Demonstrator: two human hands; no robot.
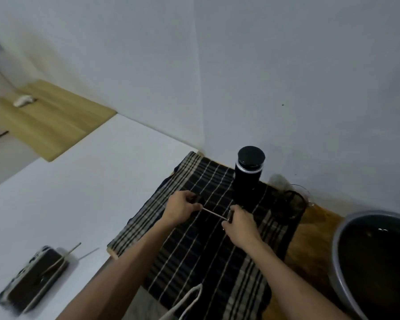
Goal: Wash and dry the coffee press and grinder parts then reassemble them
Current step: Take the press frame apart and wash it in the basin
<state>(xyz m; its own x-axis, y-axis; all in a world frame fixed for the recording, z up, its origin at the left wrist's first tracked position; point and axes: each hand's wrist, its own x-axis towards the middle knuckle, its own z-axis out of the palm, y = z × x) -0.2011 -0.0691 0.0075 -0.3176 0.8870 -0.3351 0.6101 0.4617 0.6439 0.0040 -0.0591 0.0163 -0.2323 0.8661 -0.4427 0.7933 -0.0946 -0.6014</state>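
Two hands work over a dark plaid cloth [208,250] spread on a wooden table [310,229], seen from the head camera. Between them runs a thin metal rod [214,214], slanting down from left to right above the cloth. The left hand [180,207] has its fingers curled around a small dark part at the rod's left end, thumb and forefinger pinching where the rod begins; what the dark part is cannot be told from this view. The right hand [239,224] grips the rod's other end, its fingers curled around a small metal piece there.

Behind the hands, a tall black cylinder [248,175] with a round black lid stands upright on the far edge of the cloth, close to the wall. Just to its right, a glass beaker [291,202] rests on the cloth's right corner, partly dark and hard to read. At the right edge of the frame sits a grey basin [342,239] with dark water inside, resting on the bare wood beside the cloth.

On the white surface to the left lies a flat dark box [32,278] with thin sticks across it, blurred. Farther back, a pale wooden board [51,121] carries a small white object [23,100]. A white cord [189,299] hangs in at the bottom of the frame.
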